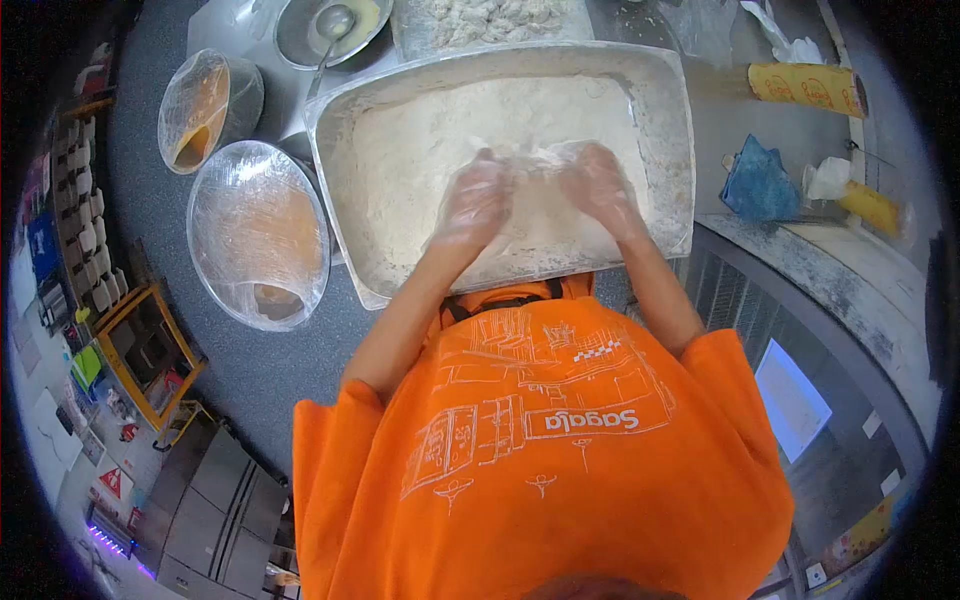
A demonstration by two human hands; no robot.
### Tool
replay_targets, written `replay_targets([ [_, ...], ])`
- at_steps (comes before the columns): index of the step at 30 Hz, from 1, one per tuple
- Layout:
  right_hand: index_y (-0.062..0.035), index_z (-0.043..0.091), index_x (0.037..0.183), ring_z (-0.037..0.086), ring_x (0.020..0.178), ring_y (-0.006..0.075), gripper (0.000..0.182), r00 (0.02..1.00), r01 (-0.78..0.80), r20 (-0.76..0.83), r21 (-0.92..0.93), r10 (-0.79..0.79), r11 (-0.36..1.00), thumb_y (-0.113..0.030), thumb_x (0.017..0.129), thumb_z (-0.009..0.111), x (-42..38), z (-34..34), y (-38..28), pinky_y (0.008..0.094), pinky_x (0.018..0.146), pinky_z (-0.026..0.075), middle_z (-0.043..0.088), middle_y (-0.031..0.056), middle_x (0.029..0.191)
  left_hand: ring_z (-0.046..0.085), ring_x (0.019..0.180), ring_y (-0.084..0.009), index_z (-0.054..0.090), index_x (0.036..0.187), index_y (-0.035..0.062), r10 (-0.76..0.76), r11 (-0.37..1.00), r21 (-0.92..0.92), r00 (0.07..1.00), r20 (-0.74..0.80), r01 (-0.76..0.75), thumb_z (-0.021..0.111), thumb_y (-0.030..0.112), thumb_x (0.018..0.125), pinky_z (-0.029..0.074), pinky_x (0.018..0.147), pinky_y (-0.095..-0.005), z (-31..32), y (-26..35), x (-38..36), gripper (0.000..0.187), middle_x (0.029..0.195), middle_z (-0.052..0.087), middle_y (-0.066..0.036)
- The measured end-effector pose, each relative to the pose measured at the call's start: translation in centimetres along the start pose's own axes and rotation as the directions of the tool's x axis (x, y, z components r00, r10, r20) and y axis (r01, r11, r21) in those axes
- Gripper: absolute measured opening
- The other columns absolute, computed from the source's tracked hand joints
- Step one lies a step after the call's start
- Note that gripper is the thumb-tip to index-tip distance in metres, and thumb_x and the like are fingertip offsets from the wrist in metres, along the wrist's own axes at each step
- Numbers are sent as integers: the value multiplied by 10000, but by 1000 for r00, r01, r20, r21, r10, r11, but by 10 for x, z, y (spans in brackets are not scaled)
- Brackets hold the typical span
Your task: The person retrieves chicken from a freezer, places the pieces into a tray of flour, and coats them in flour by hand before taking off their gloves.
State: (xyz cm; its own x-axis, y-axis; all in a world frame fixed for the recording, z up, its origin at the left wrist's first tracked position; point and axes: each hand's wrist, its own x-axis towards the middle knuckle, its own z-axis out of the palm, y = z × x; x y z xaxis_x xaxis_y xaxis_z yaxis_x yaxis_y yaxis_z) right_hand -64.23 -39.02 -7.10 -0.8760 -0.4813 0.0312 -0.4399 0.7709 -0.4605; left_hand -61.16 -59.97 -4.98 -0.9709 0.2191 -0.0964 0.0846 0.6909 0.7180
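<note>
A large pale tub is in front of me, with a thick layer of white flour in it. Both my hands wear thin clear plastic gloves and are inside the tub, low over the flour. My left hand is left of the middle, its fingers curled inward and blurred. Opposite it, my right hand faces inward, its fingers also smeared by motion. Between the hands is a whitish blur; whether they hold something there I cannot make out.
Behind the tub is a tray of floured pieces. A metal bowl with a ladle stands back left. Two film-covered containers, one large bowl and one smaller, sit left. A blue cloth and yellow roll lie right.
</note>
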Motion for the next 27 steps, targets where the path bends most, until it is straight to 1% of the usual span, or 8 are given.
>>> replay_targets([
  [5,-61,655,717,605,717,328,79,995,-74,73,48,70,996,-129,756,644,25,-8,-19,438,707,476,636,159,712,587,770,-311,621,804,44,313,948,64,949,-35,-311,590,41,746,476,693,-427,4,-11,16,66,770,612,-139],
  [10,-20,675,761,628,638,269,97,938,-346,114,293,327,891,-102,777,626,38,-23,-32,412,650,510,641,151,671,596,788,-300,636,783,59,134,989,69,991,-21,-132,605,3,708,500,701,-388,-32,5,16,99,799,625,-125],
  [14,-7,710,907,640,682,165,173,991,-135,24,334,135,933,-136,825,627,65,-101,-29,325,684,529,667,95,711,605,753,-280,674,837,75,305,948,134,943,-136,-288,655,32,748,504,670,-363,-123,49,25,101,813,644,-128],
  [17,-50,653,1031,597,828,165,231,980,79,-166,-206,-114,975,-176,846,596,93,-108,12,342,808,484,635,64,854,617,747,-269,688,792,81,379,918,202,905,-192,-342,681,117,786,499,648,-372,-159,53,71,37,787,649,-117],
  [20,-120,564,1162,543,1045,201,315,910,190,21,-909,-415,371,-224,866,540,120,-145,17,404,997,418,583,44,1051,658,682,-174,746,891,81,533,817,419,796,-286,-396,707,142,800,520,609,-288,-175,51,109,116,745,700,-63],
  [23,-117,588,1107,576,887,244,270,908,138,-13,-935,-418,328,-234,893,475,123,-163,-37,440,835,435,613,86,948,582,633,-119,478,1298,16,163,525,-851,981,105,4,434,71,958,491,529,-217,-151,2,120,347,918,643,-102],
  [25,-104,498,1260,593,839,154,358,999,-30,-41,-328,18,944,-161,912,555,115,-144,-36,310,641,458,605,55,1072,607,717,-248,606,971,46,130,967,-203,984,-120,-153,548,142,886,495,598,-355,-134,17,96,140,826,636,-125],
  [27,-93,524,1225,593,808,111,318,984,150,-12,-487,-179,860,-131,918,598,87,-82,-3,239,539,468,603,31,1065,627,766,-305,635,972,40,168,978,129,985,-32,-163,587,180,872,506,667,-401,-113,5,63,178,850,642,-160],
])
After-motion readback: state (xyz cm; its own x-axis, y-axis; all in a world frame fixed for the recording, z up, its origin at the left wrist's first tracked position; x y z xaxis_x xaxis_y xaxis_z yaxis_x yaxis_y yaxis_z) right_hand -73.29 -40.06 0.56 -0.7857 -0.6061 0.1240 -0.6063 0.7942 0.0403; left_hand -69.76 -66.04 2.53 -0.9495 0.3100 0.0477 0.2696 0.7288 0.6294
